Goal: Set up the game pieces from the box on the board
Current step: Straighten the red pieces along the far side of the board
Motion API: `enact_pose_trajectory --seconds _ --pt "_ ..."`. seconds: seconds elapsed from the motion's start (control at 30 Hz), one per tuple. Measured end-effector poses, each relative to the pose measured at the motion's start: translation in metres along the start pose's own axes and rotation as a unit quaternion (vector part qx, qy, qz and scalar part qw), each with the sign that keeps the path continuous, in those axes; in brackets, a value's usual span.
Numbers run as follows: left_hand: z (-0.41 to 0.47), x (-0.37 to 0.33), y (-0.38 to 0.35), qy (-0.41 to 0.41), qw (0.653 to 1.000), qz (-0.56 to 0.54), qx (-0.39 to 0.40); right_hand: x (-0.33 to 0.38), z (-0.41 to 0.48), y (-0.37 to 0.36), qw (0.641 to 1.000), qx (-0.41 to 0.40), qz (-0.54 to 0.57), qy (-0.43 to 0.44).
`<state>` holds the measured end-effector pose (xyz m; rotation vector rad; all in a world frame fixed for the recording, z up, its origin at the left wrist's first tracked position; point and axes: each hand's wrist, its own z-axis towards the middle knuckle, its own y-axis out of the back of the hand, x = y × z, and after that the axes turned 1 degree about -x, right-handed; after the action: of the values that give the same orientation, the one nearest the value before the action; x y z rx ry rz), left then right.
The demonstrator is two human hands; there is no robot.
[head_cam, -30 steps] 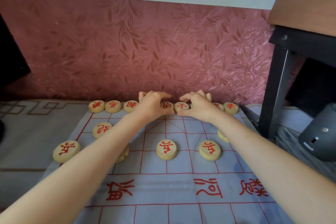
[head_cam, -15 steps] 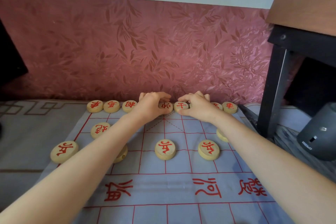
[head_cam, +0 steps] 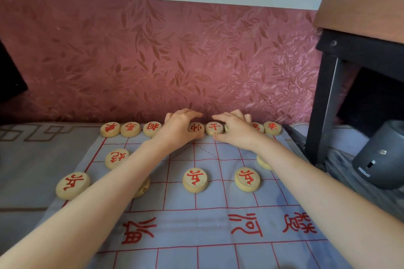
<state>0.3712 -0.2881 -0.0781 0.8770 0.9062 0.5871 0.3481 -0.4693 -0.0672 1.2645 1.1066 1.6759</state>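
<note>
general piece (head_cam: pixel 196 129) sits mid back row on the cloth board (head_cam: pixel 196 220), at the head of the palace diagonals, touching or just shy of the advisor piece (head_cam: pixel 214 128) beside it; my left hand (head_cam: pixel 178 130) curls round the general, thumb under its near edge, fingers arched over the far side, a narrow pinch on it though i can't tell how firm; my right hand (head_cam: pixel 237 131) has fingers spread fairly wide, hovering over the advisor, thumb low by its near rim, not clearly gripping; to do this well i'd judge it wants small nudges only, centring each disc on its line crossing, keeping the row straight and the red characters facing one way, without bumping neighbours; outward now: chariot, horse and elephant pieces (head_cam: pixel 130 129) lined up on the left, two more beyond my right hand, soldiers (head_cam: pixel 195 180) in the nearer row, a cannon (head_cam: pixel 117 158) left; no box in sight; wall behind, black table leg (head_cam: pixel 321 111) off right.
</note>
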Motion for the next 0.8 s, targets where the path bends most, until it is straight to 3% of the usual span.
enact_pose_trajectory --seconds 0.23,0.4,0.63,0.8 --pt "0.01 -0.023 -0.008 -0.042 0.998 -0.034 -0.018 -0.063 -0.014 0.039 0.995 -0.005 0.031 -0.097" --pt "0.029 -0.051 -0.024 -0.073 0.996 -0.027 0.049 -0.081 -0.023 0.048 0.997 0.048 -0.035 -0.058" --pt "0.05 -0.066 -0.039 -0.11 0.988 0.047 0.098 -0.072 -0.03 0.043 0.998 0.003 -0.016 -0.059" --pt "0.055 -0.065 -0.043 -0.111 0.989 0.062 0.08 -0.075 -0.03 0.037 0.996 -0.019 -0.075 -0.042"
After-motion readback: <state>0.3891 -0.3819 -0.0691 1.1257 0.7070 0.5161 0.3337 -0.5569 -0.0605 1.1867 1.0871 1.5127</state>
